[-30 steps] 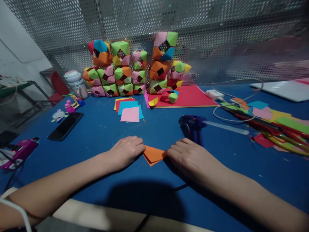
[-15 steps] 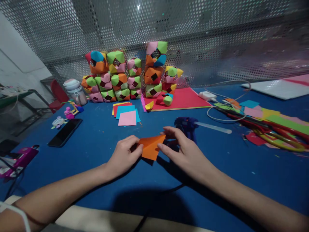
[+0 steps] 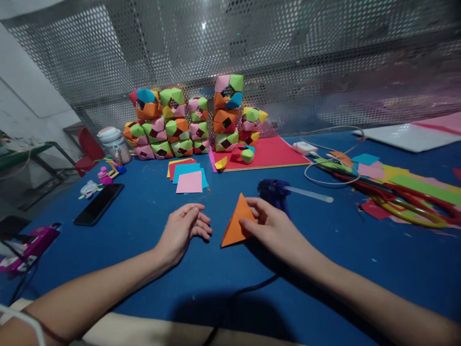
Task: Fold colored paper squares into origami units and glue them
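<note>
My right hand (image 3: 274,226) pinches an orange paper folded into a triangle (image 3: 236,223) and holds it up on edge, its lower corner near the blue table (image 3: 151,269). Its thumb and fingers are closed on the paper's right side. My left hand (image 3: 184,229) rests on the table a little to the left of the triangle. Those fingers are loosely curled and apart, holding nothing.
A small stack of coloured paper squares (image 3: 188,175) lies beyond the hands. Stacked folded paper cubes (image 3: 187,122) stand at the mesh wall, beside a red sheet (image 3: 273,151). A blue glue gun (image 3: 275,192), scissors (image 3: 403,204), paper scraps, a phone (image 3: 99,203) and a jar (image 3: 114,144) surround the area.
The orange paper was flat on the table under both hands. My right hand lifted it and turned it upright, and my left hand let go and moved slightly away.
</note>
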Available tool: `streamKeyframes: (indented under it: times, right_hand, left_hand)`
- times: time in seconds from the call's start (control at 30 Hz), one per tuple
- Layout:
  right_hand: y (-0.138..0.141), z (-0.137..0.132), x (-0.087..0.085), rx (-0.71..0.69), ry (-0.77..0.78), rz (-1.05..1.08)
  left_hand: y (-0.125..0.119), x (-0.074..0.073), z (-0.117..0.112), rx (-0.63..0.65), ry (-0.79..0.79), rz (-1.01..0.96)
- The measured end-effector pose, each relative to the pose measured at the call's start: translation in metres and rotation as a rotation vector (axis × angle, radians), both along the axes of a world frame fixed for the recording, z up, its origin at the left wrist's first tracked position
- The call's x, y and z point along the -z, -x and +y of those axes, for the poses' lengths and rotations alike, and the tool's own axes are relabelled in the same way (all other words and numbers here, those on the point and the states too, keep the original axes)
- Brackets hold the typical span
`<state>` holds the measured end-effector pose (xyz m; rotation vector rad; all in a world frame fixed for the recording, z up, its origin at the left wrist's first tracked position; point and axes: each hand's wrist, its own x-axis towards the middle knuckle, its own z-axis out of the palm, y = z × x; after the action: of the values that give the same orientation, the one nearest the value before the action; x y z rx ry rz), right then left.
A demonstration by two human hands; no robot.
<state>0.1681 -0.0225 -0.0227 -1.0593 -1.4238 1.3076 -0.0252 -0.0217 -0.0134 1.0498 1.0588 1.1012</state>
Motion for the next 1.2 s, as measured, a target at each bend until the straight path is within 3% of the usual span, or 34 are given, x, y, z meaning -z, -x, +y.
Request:
streamKeyframes:
  times: [0.13,0.3,0.6,0.77,0.93,1.2]
  right_hand:
    - [0.001,0.000,0.001,-0.005,0.001,-0.004]
    - [0.004,-0.006,0.000,-0.011,-0.126,-0.078]
    - [0.002,-0.012,-0.004,-0.034,-0.273,-0.267]
    - [-0.001,-0.005,0.002,-0.016,-0.476,-0.569]
    - [-0.002,0.000,0.011,-0.067,-0.643,-0.791]
    - [-0.004,-0.003,0.015,-0.193,-0.875,-0.816]
  left_hand:
    - [0.000,0.000,-0.005,0.035,-0.085,0.126]
    - [-0.007,-0.004,-0.019,0.171,-0.174,0.280]
    - [-0.008,-0.004,-0.015,0.133,-0.088,0.256]
    - [0.001,0.002,-0.004,0.036,-0.313,0.606]
    - [0.008,0.004,0.005,0.113,-0.576,0.949]
    - [0.017,0.000,0.012,0.243,-0.685,1.051]
